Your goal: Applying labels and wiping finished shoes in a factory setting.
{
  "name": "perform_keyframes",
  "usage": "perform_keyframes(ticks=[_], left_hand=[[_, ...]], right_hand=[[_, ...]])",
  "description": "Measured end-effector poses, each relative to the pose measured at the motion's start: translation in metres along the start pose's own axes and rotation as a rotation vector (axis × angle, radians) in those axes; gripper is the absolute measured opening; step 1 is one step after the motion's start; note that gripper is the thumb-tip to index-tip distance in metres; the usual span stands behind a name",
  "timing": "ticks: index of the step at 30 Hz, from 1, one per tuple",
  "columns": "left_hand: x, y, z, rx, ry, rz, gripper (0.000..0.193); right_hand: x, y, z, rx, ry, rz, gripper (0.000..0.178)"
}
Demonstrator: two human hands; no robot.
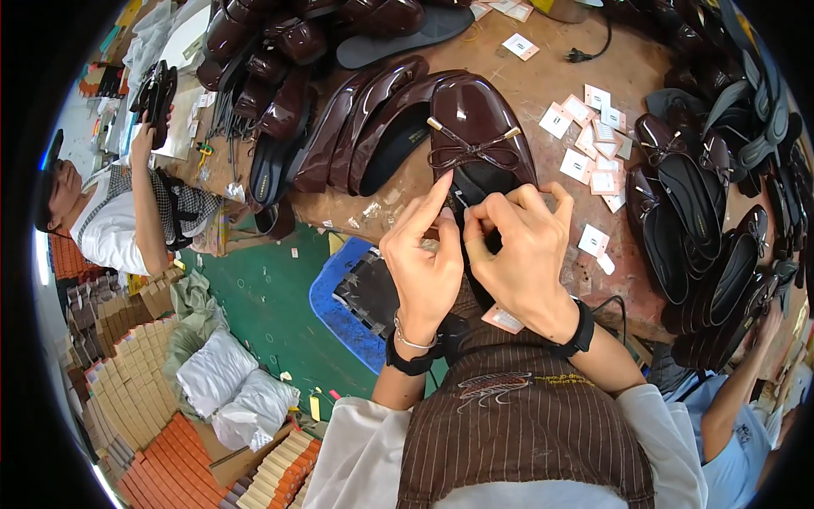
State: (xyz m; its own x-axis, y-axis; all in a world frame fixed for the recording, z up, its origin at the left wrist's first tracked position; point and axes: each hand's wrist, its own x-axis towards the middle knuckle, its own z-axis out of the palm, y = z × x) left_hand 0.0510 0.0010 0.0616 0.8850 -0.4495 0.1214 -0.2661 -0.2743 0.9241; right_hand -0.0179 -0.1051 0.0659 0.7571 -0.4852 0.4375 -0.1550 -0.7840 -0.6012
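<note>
A dark burgundy patent flat shoe with a thin bow lies toe away from me at the table's near edge. My left hand is at the left of its opening, index finger and thumb closed on the rim just below the bow. Over the right side of the opening, my right hand is closed in a pinch. A tiny pale sliver shows by its fingertips, too small to name. Under my right palm a printed card tag sticks out against my apron. The shoe's heel end is mostly hidden by my hands.
Loose card tags are scattered right of the shoe. More burgundy shoes stand left and right. A blue plastic crate sits below the table edge. Co-workers are at far left and lower right.
</note>
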Motion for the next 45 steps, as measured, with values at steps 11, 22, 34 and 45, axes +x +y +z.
perform_keyframes(ticks=[11, 22, 34, 45], left_hand=[[0.001, 0.002, 0.001, 0.021, 0.023, 0.033, 0.046], [0.01, 0.022, -0.004, 0.504, -0.039, 0.121, 0.034], [0.04, 0.017, -0.019, 0.504, -0.191, 0.365, 0.009], [0.024, 0.002, 0.003, 0.258, 0.171, 0.636, 0.009]], right_hand=[[0.0, 0.002, 0.001, -0.012, 0.005, -0.01, 0.013], [0.003, 0.003, 0.005, -0.043, 0.038, 0.059, 0.01], [0.007, 0.003, -0.009, -0.052, -0.011, 0.061, 0.013], [0.022, 0.02, -0.09, 0.826, -0.646, 0.348, 0.017]])
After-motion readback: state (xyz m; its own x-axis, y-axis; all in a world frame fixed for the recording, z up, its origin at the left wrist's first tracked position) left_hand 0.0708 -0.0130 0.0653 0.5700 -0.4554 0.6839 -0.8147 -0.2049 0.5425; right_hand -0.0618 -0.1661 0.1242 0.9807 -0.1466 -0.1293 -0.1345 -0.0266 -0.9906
